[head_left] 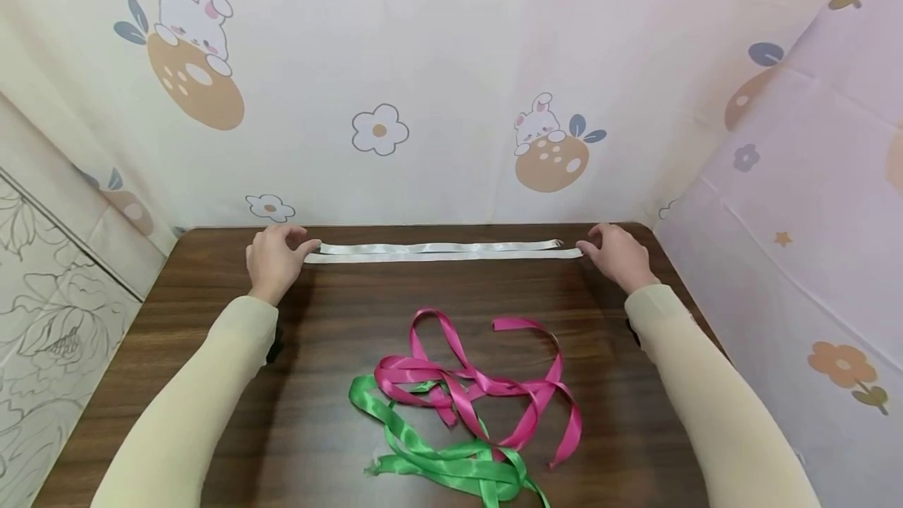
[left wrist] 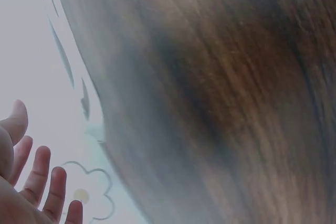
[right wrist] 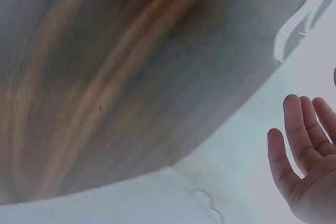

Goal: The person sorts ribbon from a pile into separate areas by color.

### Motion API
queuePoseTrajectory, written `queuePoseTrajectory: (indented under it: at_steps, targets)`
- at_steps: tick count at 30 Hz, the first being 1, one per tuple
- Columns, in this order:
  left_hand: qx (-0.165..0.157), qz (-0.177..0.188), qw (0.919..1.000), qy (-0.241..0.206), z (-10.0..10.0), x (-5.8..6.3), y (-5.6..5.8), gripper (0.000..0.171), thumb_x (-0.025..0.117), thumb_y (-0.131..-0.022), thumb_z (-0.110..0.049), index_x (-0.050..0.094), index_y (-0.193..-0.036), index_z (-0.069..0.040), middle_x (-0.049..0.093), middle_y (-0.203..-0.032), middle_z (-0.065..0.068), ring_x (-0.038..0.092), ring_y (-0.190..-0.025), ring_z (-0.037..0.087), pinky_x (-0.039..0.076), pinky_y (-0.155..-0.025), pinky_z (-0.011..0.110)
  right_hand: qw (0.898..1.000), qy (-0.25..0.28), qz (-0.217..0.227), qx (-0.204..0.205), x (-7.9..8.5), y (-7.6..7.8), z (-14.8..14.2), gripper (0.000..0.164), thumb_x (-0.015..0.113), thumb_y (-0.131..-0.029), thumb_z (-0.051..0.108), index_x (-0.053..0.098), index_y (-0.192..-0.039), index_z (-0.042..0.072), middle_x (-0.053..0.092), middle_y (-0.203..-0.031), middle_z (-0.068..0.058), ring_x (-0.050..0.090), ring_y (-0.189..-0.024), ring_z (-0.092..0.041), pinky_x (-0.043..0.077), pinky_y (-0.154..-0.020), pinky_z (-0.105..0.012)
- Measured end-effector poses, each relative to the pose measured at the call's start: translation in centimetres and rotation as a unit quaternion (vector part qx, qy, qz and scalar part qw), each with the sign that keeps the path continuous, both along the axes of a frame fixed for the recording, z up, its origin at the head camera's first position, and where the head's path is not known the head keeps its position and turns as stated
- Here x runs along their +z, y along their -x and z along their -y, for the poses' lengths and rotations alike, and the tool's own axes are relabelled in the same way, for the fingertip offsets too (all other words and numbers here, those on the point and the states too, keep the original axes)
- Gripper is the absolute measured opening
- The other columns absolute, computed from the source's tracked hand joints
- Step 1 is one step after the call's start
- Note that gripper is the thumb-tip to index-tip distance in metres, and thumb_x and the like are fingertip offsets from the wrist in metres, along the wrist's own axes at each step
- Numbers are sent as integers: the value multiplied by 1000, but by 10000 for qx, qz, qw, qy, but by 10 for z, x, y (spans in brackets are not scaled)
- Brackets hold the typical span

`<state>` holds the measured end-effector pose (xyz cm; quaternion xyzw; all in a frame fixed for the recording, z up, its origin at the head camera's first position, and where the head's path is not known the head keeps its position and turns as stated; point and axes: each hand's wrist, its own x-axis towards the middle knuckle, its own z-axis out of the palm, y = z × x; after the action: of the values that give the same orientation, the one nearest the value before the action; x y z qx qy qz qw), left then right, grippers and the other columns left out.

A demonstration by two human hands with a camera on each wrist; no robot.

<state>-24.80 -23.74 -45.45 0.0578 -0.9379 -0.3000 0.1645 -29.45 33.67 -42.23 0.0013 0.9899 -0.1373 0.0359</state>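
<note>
Two strips of white satin ribbon [head_left: 437, 255] lie side by side, stretched straight across the back of the table; the rear strip has a frayed right end. At their left ends is my left hand [head_left: 273, 257], thumb tip right by the ribbon and a gap between thumb and forefinger. The right hand [head_left: 618, 255] is at the front strip's right end, its thumb close to the tip. In the left wrist view the left fingers [left wrist: 38, 177] are loosely extended, and in the right wrist view the right fingers [right wrist: 297, 135] are too.
A tangled pink ribbon [head_left: 462, 402] lies mid-table, partly over a bunched green ribbon [head_left: 430, 457] nearer the front. The brown wooden table [head_left: 339, 300] meets a printed curtain [head_left: 451, 171] at its back edge. Another curtain [head_left: 797, 288] hangs along the right side.
</note>
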Motion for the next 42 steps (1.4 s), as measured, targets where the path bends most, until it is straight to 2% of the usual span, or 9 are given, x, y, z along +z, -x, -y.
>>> queuePoseTrajectory:
  at_steps: [4, 8, 15, 24, 30, 31, 36, 38, 42]
  targets:
    - [-220, -64, 9997, 14, -5, 10, -5, 34, 77, -94, -29, 74, -114, -3, 71, -121, 22, 58, -113, 43, 37, -103, 62, 9996, -24, -225, 167, 10, -7, 4, 49, 62, -103, 38, 60, -132, -1, 68, -111, -21, 65, -102, -39, 48, -86, -64]
    - [-414, -85, 9991, 69, -12, 17, -12, 33, 78, -93, -30, 75, -113, -3, 71, -121, 21, 58, -113, 43, 37, -103, 63, 9980, -3, -468, 415, 16, -18, 11, 46, 64, -102, 37, 62, -130, -1, 67, -108, -20, 64, -97, -36, 50, -83, -60]
    - [-758, -314, 9966, 64, -30, 25, -31, 32, 79, -92, -27, 75, -112, -4, 71, -115, 20, 59, -110, 41, 40, -97, 61, 9933, 110, -805, 816, 20, -42, 32, 41, 66, -101, 34, 64, -128, 2, 67, -105, -16, 62, -91, -29, 51, -76, -51]
    - [-1191, -738, 9901, -97, -58, 31, -50, 34, 85, -85, -29, 76, -111, -8, 73, -114, 14, 61, -109, 38, 41, -99, 59, 9830, 246, -1245, 1328, 20, -67, 64, 36, 72, -98, 31, 67, -123, 6, 65, -94, -7, 59, -81, -21, 49, -71, -41]
    - [-1402, -844, 9863, -200, -76, 38, -60, 38, 88, -82, -29, 76, -112, -8, 74, -112, 12, 62, -108, 36, 42, -102, 57, 9733, 439, -1525, 1660, 24, -80, 88, 33, 75, -95, 31, 69, -119, 8, 66, -90, -5, 61, -79, -20, 53, -76, -45]
    - [-1437, -861, 9856, -216, -78, 38, -61, 38, 88, -82, -29, 76, -112, -8, 74, -111, 12, 63, -108, 36, 42, -106, 58, 9716, 474, -1556, 1719, 24, -82, 91, 33, 75, -95, 30, 70, -118, 8, 67, -90, -5, 62, -80, -20, 54, -76, -47]
    - [-1660, -881, 9821, -137, -89, 37, -68, 39, 88, -82, -30, 75, -111, -8, 76, -111, 11, 67, -112, 34, 44, -107, 58, 9650, 623, -1657, 1936, 23, -90, 106, 31, 76, -94, 30, 71, -116, 10, 68, -92, -3, 65, -83, -19, 55, -75, -42]
    - [-1758, -845, 9808, -88, -93, 35, -71, 40, 89, -81, -30, 75, -111, -9, 76, -112, 10, 67, -113, 34, 46, -101, 57, 9637, 650, -1658, 1989, 20, -92, 112, 30, 76, -94, 31, 71, -116, 11, 69, -94, -2, 66, -84, -18, 55, -75, -41]
    - [-1927, -733, 9785, -48, -102, 29, -74, 42, 89, -80, -32, 75, -113, -9, 77, -114, 10, 68, -115, 33, 47, -98, 56, 9642, 723, -1516, 2053, 13, -95, 121, 31, 76, -95, 32, 71, -117, 10, 68, -96, -1, 66, -85, -16, 56, -77, -40]
